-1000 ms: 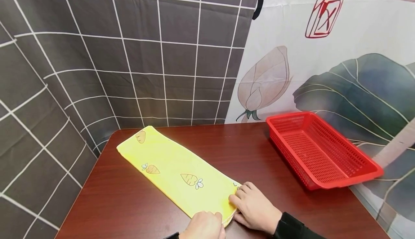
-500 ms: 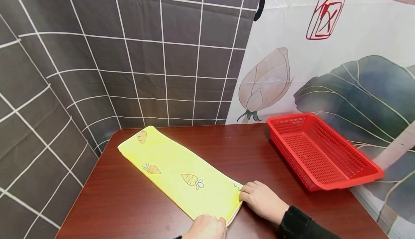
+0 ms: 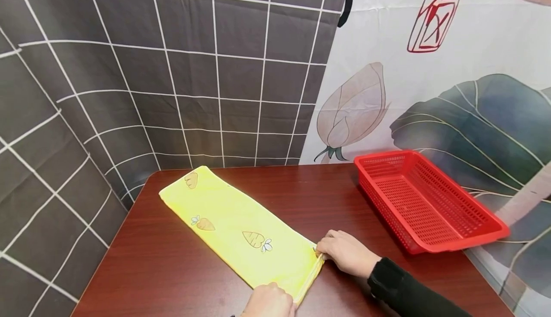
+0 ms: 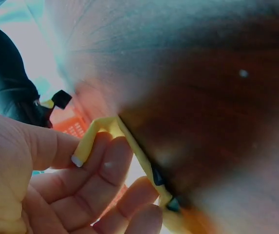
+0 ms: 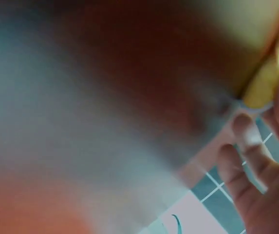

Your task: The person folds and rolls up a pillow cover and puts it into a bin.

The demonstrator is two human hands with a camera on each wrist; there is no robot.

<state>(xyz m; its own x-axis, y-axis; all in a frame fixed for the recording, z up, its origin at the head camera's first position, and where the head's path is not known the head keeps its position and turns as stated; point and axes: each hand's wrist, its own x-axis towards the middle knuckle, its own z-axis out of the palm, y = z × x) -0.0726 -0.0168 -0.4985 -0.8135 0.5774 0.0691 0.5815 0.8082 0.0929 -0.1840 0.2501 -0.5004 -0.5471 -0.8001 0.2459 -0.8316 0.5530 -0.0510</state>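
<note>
A yellow cloth with a carrot print lies folded into a long strip, slanting across the table toward me. My left hand grips the near left corner of its short end. At the other corner of that end, my right hand pinches the edge, and the end is turned up in a narrow band between the hands. The left wrist view has the cloth edge between thumb and fingers. In the right wrist view, a bit of yellow cloth shows at the thumb and fingers; the rest is blurred.
A red perforated plastic basket stands on the right side of the dark red wooden table. Behind the table hang a grey grid-patterned cloth and a white sheet with lotus prints.
My right hand has shifted slightly right and away from me along the short end. That end, earlier flat, is now turned up in a band. The left hand stays near its corner.
</note>
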